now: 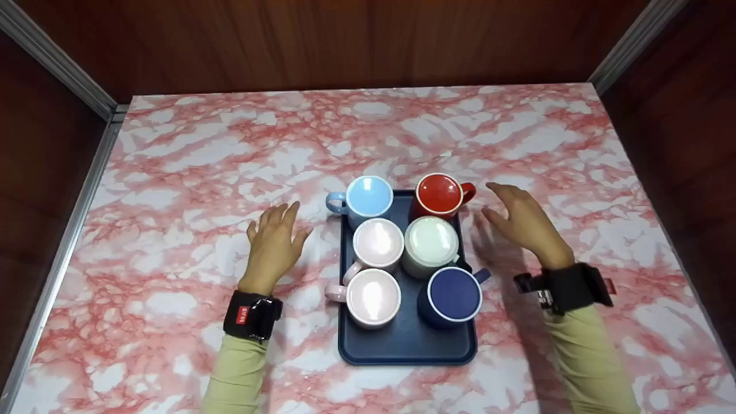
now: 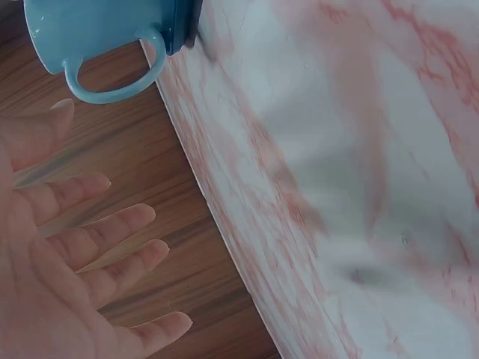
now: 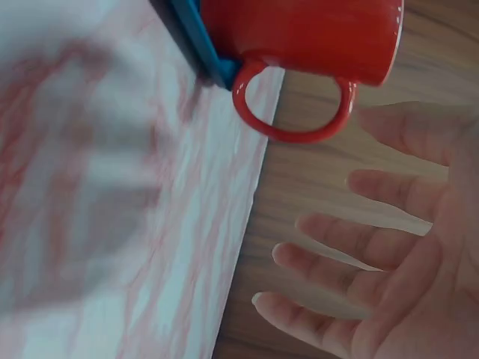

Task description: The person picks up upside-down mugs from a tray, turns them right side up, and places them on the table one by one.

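Grips nothing: spreads fingers of left hand [image 1: 272, 248] and right hand [image 1: 528, 223] either side of dark-blue tray [image 1: 408, 348], apparently without contact. Finds six mugs [image 1: 374, 299] standing on tray, light-blue mug [image 1: 369, 196] and red mug [image 1: 439, 194] at far end with handles [image 1: 336, 208] projecting outward. Advises supporting both tray edges evenly, keeping level and off handles.

No words can be read. In the head view, pale marks are borne by a small red label [image 1: 242, 314] on the black wristband [image 1: 253, 305] at the left wrist, too small to be made out. A red tab [image 1: 610, 286] is seen on the right wrist's black band [image 1: 569, 287], its surface too small to be read.
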`<move>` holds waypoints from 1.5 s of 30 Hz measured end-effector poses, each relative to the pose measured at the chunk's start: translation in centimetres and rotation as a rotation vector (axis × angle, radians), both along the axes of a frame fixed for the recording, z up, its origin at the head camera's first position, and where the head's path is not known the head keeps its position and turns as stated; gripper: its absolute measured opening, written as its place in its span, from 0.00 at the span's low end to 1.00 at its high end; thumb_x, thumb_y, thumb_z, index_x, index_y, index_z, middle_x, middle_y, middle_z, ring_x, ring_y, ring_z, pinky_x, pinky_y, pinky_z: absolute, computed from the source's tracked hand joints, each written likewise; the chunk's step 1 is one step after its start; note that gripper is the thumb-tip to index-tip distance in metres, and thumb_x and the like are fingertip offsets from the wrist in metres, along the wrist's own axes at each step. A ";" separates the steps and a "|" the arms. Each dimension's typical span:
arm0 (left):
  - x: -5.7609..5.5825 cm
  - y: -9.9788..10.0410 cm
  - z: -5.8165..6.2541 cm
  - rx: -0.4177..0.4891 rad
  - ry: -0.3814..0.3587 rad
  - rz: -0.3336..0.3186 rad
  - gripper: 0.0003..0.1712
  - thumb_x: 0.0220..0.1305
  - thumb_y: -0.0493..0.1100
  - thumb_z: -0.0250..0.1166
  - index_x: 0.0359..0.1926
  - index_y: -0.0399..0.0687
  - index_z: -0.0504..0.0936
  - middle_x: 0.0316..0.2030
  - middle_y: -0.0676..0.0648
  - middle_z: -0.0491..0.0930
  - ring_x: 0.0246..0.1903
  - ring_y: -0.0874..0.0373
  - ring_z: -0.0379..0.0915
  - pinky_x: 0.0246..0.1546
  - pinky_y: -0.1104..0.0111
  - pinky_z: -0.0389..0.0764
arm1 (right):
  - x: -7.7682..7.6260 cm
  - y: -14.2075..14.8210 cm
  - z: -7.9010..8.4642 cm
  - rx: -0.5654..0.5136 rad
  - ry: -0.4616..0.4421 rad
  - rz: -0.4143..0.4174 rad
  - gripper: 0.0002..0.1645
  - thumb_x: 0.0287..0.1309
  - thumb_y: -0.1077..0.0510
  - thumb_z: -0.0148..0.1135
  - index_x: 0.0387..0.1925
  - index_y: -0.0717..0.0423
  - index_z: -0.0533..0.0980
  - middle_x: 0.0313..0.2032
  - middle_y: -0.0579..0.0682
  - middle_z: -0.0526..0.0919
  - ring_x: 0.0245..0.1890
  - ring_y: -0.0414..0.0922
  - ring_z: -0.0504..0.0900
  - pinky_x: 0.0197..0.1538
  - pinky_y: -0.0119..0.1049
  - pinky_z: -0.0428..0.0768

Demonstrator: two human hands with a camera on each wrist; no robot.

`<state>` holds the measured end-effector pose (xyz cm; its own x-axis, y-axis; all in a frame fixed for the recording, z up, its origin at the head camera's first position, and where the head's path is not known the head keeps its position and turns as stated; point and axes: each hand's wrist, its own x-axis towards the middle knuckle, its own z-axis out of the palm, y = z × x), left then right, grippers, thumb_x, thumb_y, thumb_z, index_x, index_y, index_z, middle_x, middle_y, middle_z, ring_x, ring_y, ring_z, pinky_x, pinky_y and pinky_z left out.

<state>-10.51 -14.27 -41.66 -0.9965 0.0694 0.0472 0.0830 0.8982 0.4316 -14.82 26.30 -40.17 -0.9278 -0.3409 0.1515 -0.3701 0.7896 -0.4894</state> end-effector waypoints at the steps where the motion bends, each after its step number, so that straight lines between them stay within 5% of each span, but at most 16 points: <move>1: 0.0 0.1 0.0 0.000 -0.002 -0.001 0.30 0.62 0.48 0.58 0.63 0.42 0.65 0.60 0.36 0.64 0.61 0.41 0.54 0.55 0.40 0.48 | -0.3 -0.2 0.1 0.005 -0.003 0.012 0.28 0.56 0.64 0.57 0.57 0.72 0.65 0.53 0.71 0.69 0.55 0.64 0.65 0.58 0.55 0.60; 12: 0.3 0.5 -0.4 0.032 0.002 -0.018 0.29 0.63 0.49 0.57 0.62 0.40 0.67 0.57 0.36 0.68 0.59 0.42 0.57 0.55 0.43 0.52 | -2.7 -1.5 0.0 0.045 -0.041 0.092 0.25 0.52 0.69 0.58 0.53 0.74 0.68 0.49 0.70 0.73 0.52 0.62 0.69 0.56 0.53 0.63; 17: 0.5 0.8 -0.7 0.054 0.015 -0.032 0.28 0.64 0.49 0.57 0.60 0.39 0.68 0.54 0.37 0.70 0.56 0.43 0.61 0.52 0.47 0.58 | -3.2 -2.1 -0.3 0.043 0.022 0.118 0.22 0.49 0.71 0.60 0.48 0.73 0.71 0.42 0.68 0.75 0.45 0.61 0.72 0.50 0.52 0.68; 28: 0.8 1.2 -1.1 0.061 0.041 -0.049 0.25 0.63 0.48 0.58 0.57 0.38 0.72 0.50 0.36 0.74 0.51 0.42 0.67 0.46 0.48 0.66 | -4.0 -3.6 -0.1 0.053 0.104 0.144 0.12 0.40 0.77 0.61 0.31 0.65 0.78 0.27 0.57 0.72 0.30 0.53 0.72 0.36 0.45 0.71; 45: 1.1 1.0 -1.0 0.081 0.038 -0.049 0.24 0.63 0.48 0.58 0.56 0.39 0.73 0.50 0.36 0.74 0.52 0.41 0.66 0.47 0.49 0.66 | -4.2 -3.3 -0.4 0.070 0.087 0.185 0.13 0.37 0.80 0.55 0.20 0.62 0.72 0.24 0.57 0.75 0.29 0.54 0.75 0.34 0.46 0.72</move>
<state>-9.45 -13.28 -42.63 -0.9894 0.1122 0.0921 0.1434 0.8550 0.4983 -18.98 22.95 -40.61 -0.8329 -0.5169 0.1978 -0.5503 0.7353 -0.3956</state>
